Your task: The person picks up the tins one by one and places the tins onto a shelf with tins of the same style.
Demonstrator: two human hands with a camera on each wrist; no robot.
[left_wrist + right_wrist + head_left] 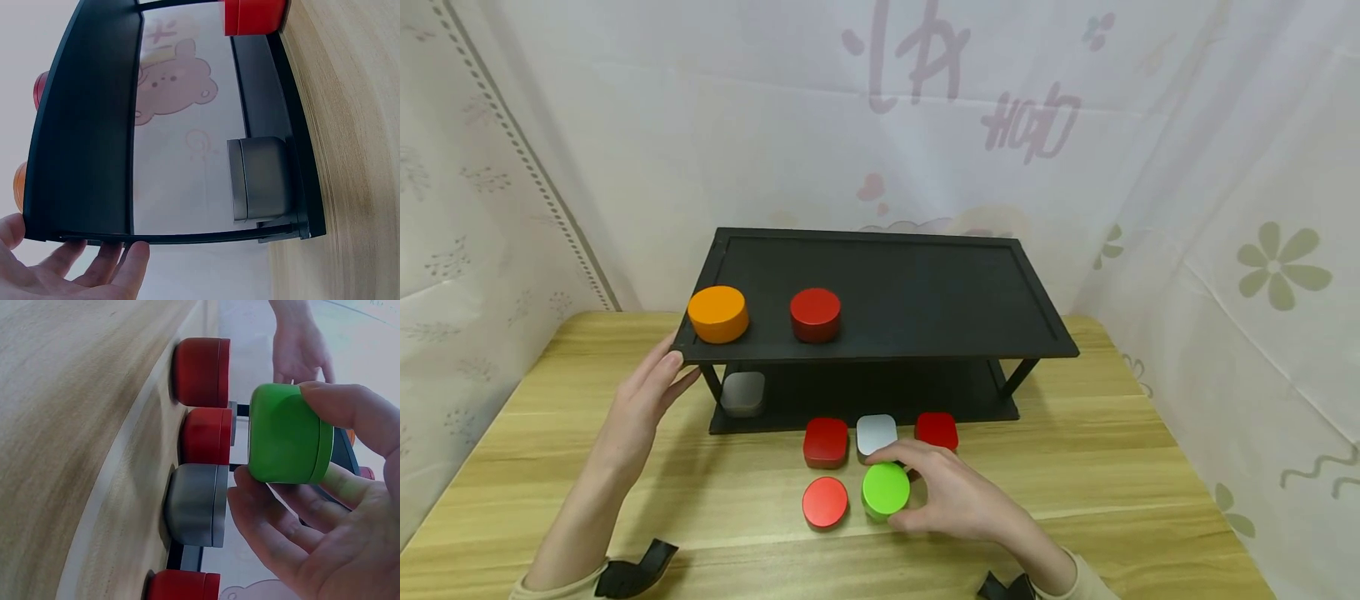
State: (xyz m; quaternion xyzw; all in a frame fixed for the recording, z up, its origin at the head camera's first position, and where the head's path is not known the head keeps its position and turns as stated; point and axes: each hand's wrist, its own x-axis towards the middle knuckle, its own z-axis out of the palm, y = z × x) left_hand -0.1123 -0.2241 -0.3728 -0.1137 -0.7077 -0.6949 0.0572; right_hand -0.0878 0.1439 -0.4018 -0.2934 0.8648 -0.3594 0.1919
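My right hand (951, 496) pinches a round green tin (885, 490) between thumb and fingers. In the right wrist view the green tin (287, 434) is held up off the table. My left hand (643, 392) grips the left front corner of a black two-tier shelf (925, 292), thumb at the top edge and fingers against the side. Near that hand, an orange round tin (718, 315) and a dark red round tin (816, 315) stand on the upper tier. A grey square tin (743, 394) sits at the left of the lower tier.
Along the shelf's front stand a red square tin (825, 442), a silver square tin (876, 435) and another red square tin (937, 430) on the wooden table (1120, 467). A red round tin (825, 502) is left of the green one. Printed cloth (625, 150) hangs behind.
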